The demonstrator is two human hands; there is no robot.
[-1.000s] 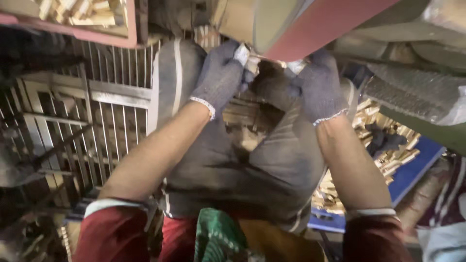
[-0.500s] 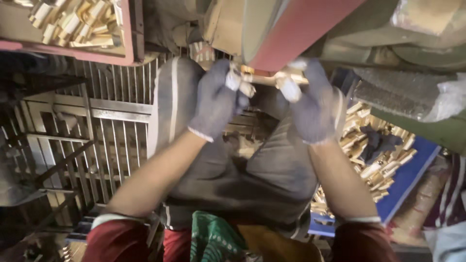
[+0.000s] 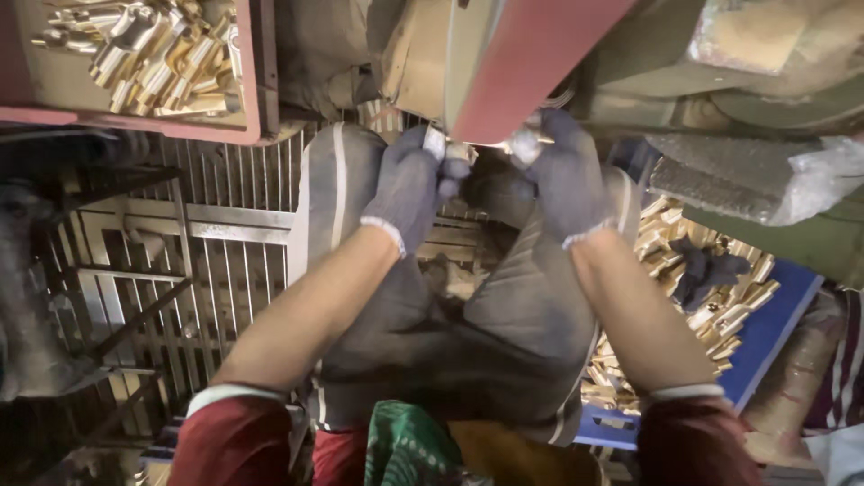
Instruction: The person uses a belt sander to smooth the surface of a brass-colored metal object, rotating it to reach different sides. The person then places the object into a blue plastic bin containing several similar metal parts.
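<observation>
Both gloved hands are raised under the machine's red belt guard [image 3: 531, 63], holding a small brass part [image 3: 454, 153] up to it. This reads as the grinding or polishing step, part pressed against the belt edge.

Left hand [image 3: 409, 184]: grey knit glove, fingers curled and pinched on the left end of the brass part, a pale fingertip patch showing at the top. Right hand [image 3: 562, 175]: same kind of glove, fingers bent and closed near the part's right end; the contact point is tucked under the guard, so whether it really grips the part or only steadies it is unclear. The part itself is mostly hidden, between the two hands just below the guard's lower edge.

Around: red tray [image 3: 252, 81] of brass pieces [image 3: 153, 58] upper left, well apart from the hands. Blue tray [image 3: 774, 333] lower right with more brass pieces [image 3: 711, 297] and a dark glove [image 3: 706, 265] lying on them. Metal grate floor [image 3: 180, 261] on the left. The person's knees in dark grey trousers [image 3: 468, 342] are below the hands.

Judgement on the next move: it calls for even two-handed pressure, with fingertips clear of the moving belt.
</observation>
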